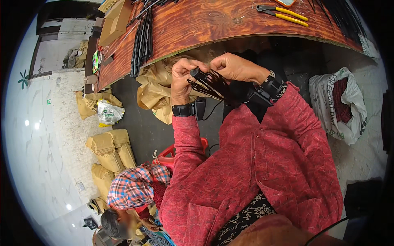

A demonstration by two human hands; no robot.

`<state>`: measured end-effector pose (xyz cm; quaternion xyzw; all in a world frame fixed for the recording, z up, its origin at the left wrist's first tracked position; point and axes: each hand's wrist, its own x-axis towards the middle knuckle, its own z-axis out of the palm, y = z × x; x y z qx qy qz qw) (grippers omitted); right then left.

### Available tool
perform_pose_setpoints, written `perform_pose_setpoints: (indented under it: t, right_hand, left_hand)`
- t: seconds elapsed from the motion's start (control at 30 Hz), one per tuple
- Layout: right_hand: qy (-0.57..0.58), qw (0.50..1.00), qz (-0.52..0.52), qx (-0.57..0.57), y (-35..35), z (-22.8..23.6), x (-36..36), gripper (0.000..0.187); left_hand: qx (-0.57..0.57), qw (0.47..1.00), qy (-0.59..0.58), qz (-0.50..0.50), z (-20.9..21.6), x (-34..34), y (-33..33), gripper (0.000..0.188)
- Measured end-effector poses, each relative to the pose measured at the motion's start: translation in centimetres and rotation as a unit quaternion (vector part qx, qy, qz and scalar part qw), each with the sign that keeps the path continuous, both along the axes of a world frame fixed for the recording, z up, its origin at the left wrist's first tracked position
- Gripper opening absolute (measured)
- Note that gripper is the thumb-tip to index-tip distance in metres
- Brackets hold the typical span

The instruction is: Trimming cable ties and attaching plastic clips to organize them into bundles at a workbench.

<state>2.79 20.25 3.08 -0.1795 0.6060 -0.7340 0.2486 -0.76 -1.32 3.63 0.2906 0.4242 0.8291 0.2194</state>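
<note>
Close in front of my chest, just off the table's near edge, I hold a bundle of thin black strands [211, 85]. It has a thick, round black end, and the strands bend in loops below it. My left hand [182, 78] is closed around the bundle's left side, with the thumb and fingers near the round end. The fingers of my right hand [236, 67] are pinched together at the bundle's upper right. What exactly those fingertips grip is too small to make out. Dark straps with small boxes sit on both wrists.
A wooden table [197, 24] spans the front, bearing yellow-handled pliers [287, 15], black strips [142, 43] and a cardboard box [115, 22]. Brown paper [154, 88] lies beneath its edge. A white sack [338, 104] stands right. Another person [133, 186] sits lower left beside tan sacks [111, 147].
</note>
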Motion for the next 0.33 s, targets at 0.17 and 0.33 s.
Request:
perform_pose_setpoints:
  t: [0.17, 0.33]
  right_hand:
    - [-0.021, 0.998, -0.042, -0.05, 0.1, 0.7, 0.6, 0.01]
    - [0.079, 0.997, -0.012, 0.01, 0.7, 1.4, 0.3, 0.027]
  left_hand:
    - [0.008, 1.0, -0.003, -0.002, -0.2, -0.4, -0.3, 0.027]
    - [0.038, 0.998, 0.022, -0.034, -0.5, -1.0, -0.2, 0.028]
